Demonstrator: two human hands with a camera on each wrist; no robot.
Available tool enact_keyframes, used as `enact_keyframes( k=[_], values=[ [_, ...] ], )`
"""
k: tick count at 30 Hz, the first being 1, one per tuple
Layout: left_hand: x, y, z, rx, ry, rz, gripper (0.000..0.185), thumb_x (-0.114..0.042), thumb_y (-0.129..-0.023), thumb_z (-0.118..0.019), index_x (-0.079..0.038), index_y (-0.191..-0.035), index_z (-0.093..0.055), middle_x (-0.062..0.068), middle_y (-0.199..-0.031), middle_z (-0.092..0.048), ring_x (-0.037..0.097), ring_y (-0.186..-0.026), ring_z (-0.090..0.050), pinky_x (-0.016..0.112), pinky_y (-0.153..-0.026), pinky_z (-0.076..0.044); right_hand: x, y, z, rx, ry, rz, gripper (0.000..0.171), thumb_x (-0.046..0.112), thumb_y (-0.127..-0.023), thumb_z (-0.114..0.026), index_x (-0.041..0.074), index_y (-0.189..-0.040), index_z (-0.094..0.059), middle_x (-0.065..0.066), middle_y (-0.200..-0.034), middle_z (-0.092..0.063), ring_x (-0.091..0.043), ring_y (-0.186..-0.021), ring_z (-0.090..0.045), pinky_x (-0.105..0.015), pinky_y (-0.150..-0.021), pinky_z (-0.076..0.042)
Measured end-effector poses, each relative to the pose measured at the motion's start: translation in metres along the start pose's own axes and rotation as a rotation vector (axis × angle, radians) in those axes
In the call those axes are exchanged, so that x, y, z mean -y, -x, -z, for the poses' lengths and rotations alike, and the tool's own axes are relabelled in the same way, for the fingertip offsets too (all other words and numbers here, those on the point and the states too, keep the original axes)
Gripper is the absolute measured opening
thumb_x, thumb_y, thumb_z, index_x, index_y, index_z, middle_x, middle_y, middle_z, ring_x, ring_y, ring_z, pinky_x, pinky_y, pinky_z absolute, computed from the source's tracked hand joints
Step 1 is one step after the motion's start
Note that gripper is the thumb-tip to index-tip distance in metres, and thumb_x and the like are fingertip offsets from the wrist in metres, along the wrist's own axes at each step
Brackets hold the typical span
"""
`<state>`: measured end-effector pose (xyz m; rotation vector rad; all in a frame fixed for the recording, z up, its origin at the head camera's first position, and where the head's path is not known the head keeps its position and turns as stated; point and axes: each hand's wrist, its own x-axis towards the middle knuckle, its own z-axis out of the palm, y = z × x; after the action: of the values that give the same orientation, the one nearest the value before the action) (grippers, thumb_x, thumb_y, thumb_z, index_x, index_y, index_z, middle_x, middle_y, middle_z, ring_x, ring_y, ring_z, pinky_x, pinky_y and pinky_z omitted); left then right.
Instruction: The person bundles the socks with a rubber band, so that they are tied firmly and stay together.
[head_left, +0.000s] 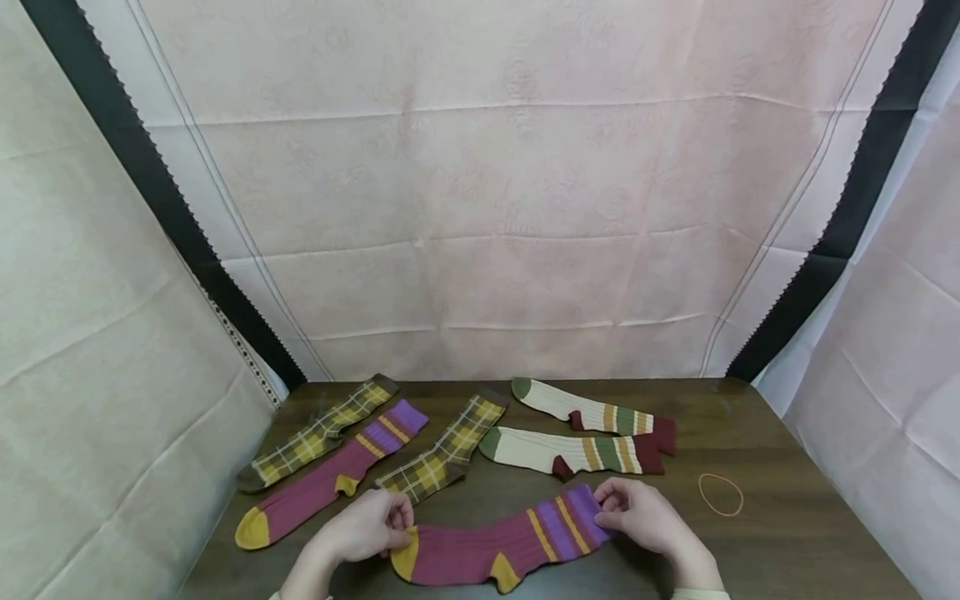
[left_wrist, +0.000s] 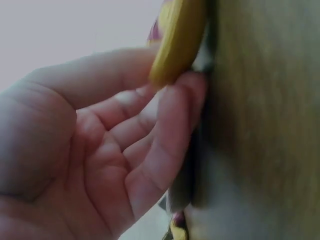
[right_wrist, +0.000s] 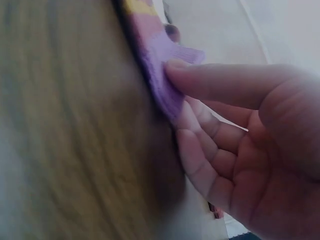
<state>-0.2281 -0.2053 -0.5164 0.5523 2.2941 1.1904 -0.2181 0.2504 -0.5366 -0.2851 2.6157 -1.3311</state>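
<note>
A maroon sock [head_left: 495,546] with a yellow toe, yellow heel and purple cuff lies stretched along the front of the wooden table [head_left: 787,550]. My left hand [head_left: 375,525] pinches its yellow toe [left_wrist: 175,40] between thumb and fingers. My right hand [head_left: 637,512] pinches the purple cuff [right_wrist: 165,80] at the other end. Its matching sock [head_left: 330,483] lies further left, between two yellow plaid socks [head_left: 318,433] [head_left: 446,454].
Two cream socks with green toes and striped maroon cuffs [head_left: 592,412] [head_left: 573,454] lie behind my right hand. An orange rubber band [head_left: 720,493] rests on the table to the right. Pale cloth hangs behind and at both sides.
</note>
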Motion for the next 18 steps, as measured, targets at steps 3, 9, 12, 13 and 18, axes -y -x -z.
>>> enact_keyframes(
  k=[3, 9, 12, 13, 18],
  values=[
    [-0.002, -0.002, -0.003, -0.039, 0.017, -0.014, 0.007, -0.007, -0.091, -0.069, -0.004, -0.094, -0.063, 0.006, -0.075, -0.061, 0.017, -0.059, -0.056, 0.029, -0.05, -0.047, -0.004, 0.002, 0.005, 0.037, -0.04, -0.013, 0.027, 0.017, -0.083, -0.08, 0.006, -0.103, -0.065, -0.004, -0.082, -0.061, -0.017, -0.074, -0.057, -0.027, -0.063, -0.045],
    [-0.001, -0.01, -0.011, -0.095, 0.064, 0.007, 0.007, -0.01, -0.094, -0.069, -0.006, -0.098, -0.065, 0.007, -0.08, -0.062, 0.021, -0.061, -0.059, 0.034, -0.05, -0.052, -0.013, 0.01, 0.018, 0.161, -0.152, 0.005, 0.03, 0.012, -0.085, -0.076, -0.002, -0.108, -0.062, -0.007, -0.081, -0.064, -0.012, -0.069, -0.057, -0.025, -0.058, -0.046],
    [-0.002, -0.013, -0.015, -0.116, 0.095, 0.01, 0.01, -0.008, -0.093, -0.069, -0.005, -0.102, -0.065, 0.008, -0.082, -0.061, 0.021, -0.064, -0.06, 0.037, -0.053, -0.054, -0.016, 0.016, 0.025, 0.221, -0.215, -0.01, 0.032, 0.009, -0.086, -0.074, -0.005, -0.111, -0.059, -0.009, -0.08, -0.065, -0.011, -0.067, -0.057, -0.025, -0.055, -0.047],
    [-0.003, -0.014, -0.016, -0.118, 0.11, 0.009, 0.013, -0.008, -0.093, -0.069, -0.004, -0.105, -0.065, 0.008, -0.083, -0.06, 0.022, -0.065, -0.06, 0.037, -0.054, -0.055, -0.016, 0.019, 0.027, 0.233, -0.231, -0.019, 0.033, 0.009, -0.086, -0.074, -0.006, -0.112, -0.059, -0.009, -0.08, -0.065, -0.011, -0.068, -0.058, -0.026, -0.055, -0.048],
    [-0.007, -0.017, -0.019, -0.114, 0.177, 0.012, 0.029, -0.004, -0.087, -0.074, 0.0, -0.113, -0.063, 0.011, -0.087, -0.059, 0.022, -0.073, -0.059, 0.037, -0.059, -0.055, -0.019, 0.025, 0.033, 0.244, -0.269, -0.075, 0.037, 0.009, -0.086, -0.074, -0.006, -0.116, -0.057, -0.008, -0.081, -0.066, -0.015, -0.071, -0.061, -0.032, -0.055, -0.052]
  ],
)
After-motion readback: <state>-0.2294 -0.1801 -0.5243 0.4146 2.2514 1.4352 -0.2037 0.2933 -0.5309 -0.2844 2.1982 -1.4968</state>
